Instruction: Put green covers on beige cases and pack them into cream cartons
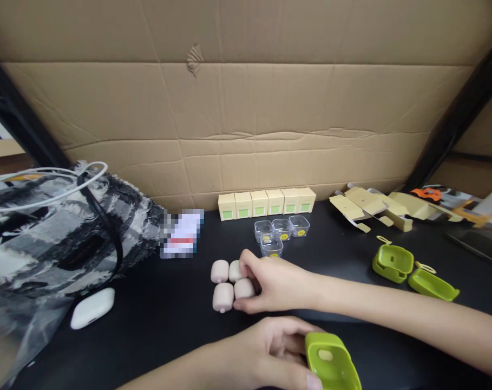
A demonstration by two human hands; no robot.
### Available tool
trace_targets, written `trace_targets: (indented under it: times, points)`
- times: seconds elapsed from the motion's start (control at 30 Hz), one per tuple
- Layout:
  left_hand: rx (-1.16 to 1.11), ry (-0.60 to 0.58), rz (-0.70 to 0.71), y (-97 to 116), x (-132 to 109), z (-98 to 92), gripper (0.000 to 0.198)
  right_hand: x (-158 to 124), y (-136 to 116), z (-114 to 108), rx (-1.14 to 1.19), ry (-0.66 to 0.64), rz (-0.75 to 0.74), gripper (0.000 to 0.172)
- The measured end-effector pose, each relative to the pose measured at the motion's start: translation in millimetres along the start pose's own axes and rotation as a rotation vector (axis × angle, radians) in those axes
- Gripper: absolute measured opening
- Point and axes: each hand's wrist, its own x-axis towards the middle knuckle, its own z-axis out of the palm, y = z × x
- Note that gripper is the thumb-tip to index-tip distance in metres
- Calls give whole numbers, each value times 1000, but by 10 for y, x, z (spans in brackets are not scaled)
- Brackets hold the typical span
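Observation:
At the bottom, my left hand (276, 346) is closed on the side of a hollow green case cover (333, 362), its opening facing up. My right hand (266, 284) reaches in from the right with thumb and fingers curved around a pale pink rounded case (244, 288). It belongs to a cluster of small rounded cases: another pink one (223, 297) stands at its left, a third pink one (220, 271) behind that, and an off-white one (235, 271) partly hidden by my fingers. Where the right fingertips touch is partly hidden.
Several clear plastic cups (282, 229) stand before a row of small yellow boxes (260, 206). Flattened cartons (363, 206) and two green cover pieces (393, 262) lie right. A white earbud case (93, 309) and ragged black-and-white fabric (132, 216) are left. Cardboard (270, 108) walls the back.

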Motion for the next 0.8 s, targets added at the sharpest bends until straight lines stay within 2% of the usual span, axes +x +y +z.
trace_targets:
  times: [0.13,0.27,0.37,0.5,0.57,0.67,0.8]
  points:
    - [-55,0,5,-29,-14,-16,54,-78,48,-17,172,22,32,40]
    - [-131,13,-2,11,-4,11,55,-166,154,-154,384,65,49,34]
    - [-218,64,75,73,21,29,48,-291,245,-329,530,108,41,27]
    - [-308,153,177,135,40,7,34,-539,307,-491,667,190,14,28]
    - [-351,157,199,141,47,-18,32,-659,307,-486,652,265,-4,32]
    - [-416,160,202,125,65,-53,33,-789,274,-395,463,348,-43,41]
    - [-445,187,166,92,95,-74,35,-859,221,-270,185,312,-223,41]
